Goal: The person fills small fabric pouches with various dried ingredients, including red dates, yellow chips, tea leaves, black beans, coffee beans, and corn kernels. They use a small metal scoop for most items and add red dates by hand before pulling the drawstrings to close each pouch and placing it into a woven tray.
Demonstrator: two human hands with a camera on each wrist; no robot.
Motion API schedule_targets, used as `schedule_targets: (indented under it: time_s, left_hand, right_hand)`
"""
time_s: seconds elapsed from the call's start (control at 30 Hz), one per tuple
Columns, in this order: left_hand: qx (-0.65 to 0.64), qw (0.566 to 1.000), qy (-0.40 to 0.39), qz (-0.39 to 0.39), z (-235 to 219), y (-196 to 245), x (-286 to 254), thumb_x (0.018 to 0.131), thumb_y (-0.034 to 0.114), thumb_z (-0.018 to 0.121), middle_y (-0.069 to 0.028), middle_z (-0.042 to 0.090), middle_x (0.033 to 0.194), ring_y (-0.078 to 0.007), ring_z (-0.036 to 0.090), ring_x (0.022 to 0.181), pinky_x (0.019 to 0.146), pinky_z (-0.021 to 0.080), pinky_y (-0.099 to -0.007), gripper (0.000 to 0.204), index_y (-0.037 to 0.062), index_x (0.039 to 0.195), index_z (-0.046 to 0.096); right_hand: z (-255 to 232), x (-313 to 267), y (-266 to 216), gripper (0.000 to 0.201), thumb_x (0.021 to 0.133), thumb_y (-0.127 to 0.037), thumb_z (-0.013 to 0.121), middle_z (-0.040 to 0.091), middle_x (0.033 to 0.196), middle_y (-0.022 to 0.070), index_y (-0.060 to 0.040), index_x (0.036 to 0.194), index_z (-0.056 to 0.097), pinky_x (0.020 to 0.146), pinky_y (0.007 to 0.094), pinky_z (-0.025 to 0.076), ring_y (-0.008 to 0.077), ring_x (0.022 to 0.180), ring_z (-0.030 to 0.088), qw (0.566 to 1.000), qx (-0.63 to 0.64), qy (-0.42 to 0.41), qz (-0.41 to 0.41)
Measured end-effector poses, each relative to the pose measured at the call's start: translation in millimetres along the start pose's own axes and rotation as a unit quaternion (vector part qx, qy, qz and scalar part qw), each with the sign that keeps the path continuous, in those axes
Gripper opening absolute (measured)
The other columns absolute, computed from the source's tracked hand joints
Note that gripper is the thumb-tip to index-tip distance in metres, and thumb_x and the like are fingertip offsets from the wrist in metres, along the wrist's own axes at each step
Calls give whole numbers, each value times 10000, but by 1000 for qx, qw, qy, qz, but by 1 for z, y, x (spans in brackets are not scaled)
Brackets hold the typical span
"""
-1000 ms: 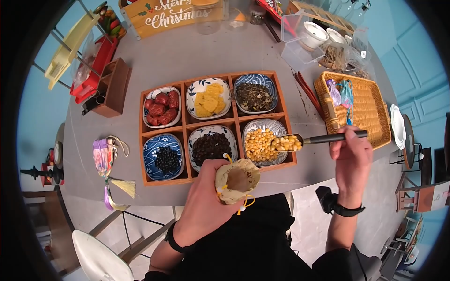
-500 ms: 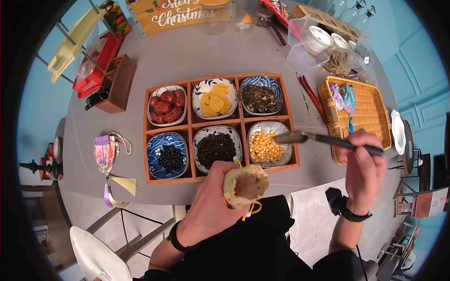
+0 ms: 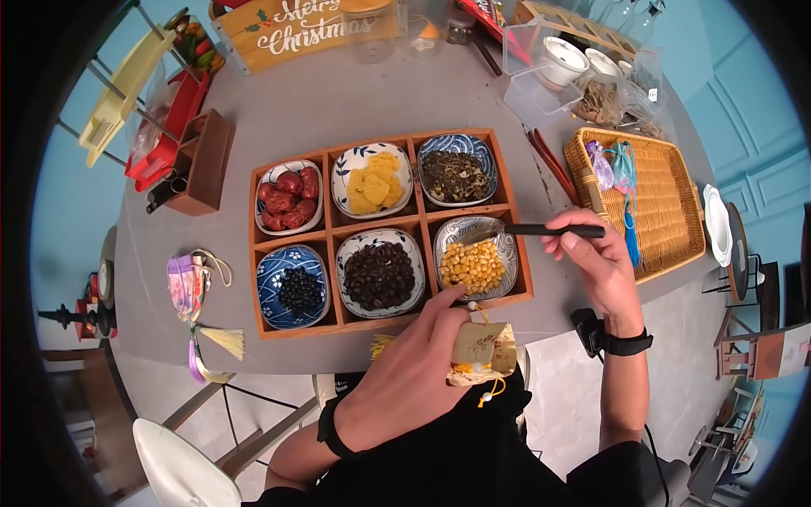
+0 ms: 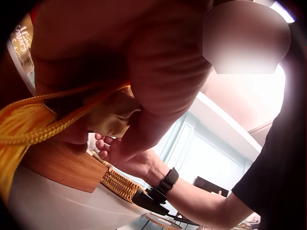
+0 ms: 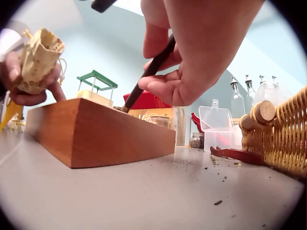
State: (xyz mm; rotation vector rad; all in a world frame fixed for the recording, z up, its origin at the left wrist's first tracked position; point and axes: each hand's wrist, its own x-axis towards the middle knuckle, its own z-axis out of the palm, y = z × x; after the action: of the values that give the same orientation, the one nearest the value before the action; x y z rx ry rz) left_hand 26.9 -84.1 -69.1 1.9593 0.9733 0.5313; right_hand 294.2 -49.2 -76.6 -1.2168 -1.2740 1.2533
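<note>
My left hand (image 3: 401,380) grips a small cream drawstring pouch (image 5: 39,64) with a yellow cord. The pouch mouth gapes, and the index finger reaches to the front rim of a patterned dish (image 3: 509,245) of yellow corn kernels (image 3: 471,269). In my right hand (image 3: 598,266) is a spoon, held by its black handle (image 3: 549,229). Its metal bowl (image 3: 483,233) dips into the back of the corn dish. The dish sits in the front right compartment of a wooden divided tray (image 5: 108,136). The left wrist view shows the pouch (image 4: 112,112) partly, behind fingers.
Other compartments hold dishes of red dates (image 3: 289,200), yellow pieces (image 3: 374,183), dried leaves (image 3: 456,176), dark beans (image 3: 378,276) and black beans (image 3: 299,291). A wicker basket (image 3: 663,203) with small sachets stands right; red tongs (image 3: 553,169) lie beside it. A tasselled pouch (image 3: 186,283) lies left.
The spoon, heaped with corn a second ago, then showed none over the dish, and has now moved left into its back. The left hand shifted right with the pouch, its index finger stretching out.
</note>
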Motion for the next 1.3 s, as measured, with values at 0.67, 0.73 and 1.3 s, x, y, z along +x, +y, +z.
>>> schedule_targets:
  time_s: [0.67, 0.73, 1.3]
  left_hand:
    - [-99, 986, 131, 43, 3, -15, -12, 670, 54, 830, -158, 521, 1163, -340, 597, 1041, 840, 508, -364, 607, 53, 1133, 438]
    - [-103, 986, 129, -13, -3, -19, -20, 670, 48, 828, -151, 533, 1136, -332, 606, 1012, 823, 509, -368, 604, 51, 1133, 440]
    - [-89, 981, 135, -104, -9, -11, -16, 711, 86, 799, -173, 533, 1077, -364, 604, 971, 822, 497, -395, 597, 5, 1187, 447]
  right_hand:
    - [20, -17, 20, 224, 952, -150, 555, 654, 736, 89, 57, 947, 639, 586, 234, 432, 118, 617, 582, 968, 159, 181, 68]
    - [18, -18, 18, 236, 953, -163, 549, 648, 727, 102, 58, 953, 633, 574, 237, 435, 128, 603, 579, 964, 175, 196, 49]
    - [52, -51, -83, 127, 850, -43, 576, 639, 871, 147, 49, 931, 609, 666, 283, 495, 182, 720, 612, 980, -104, 3, -167]
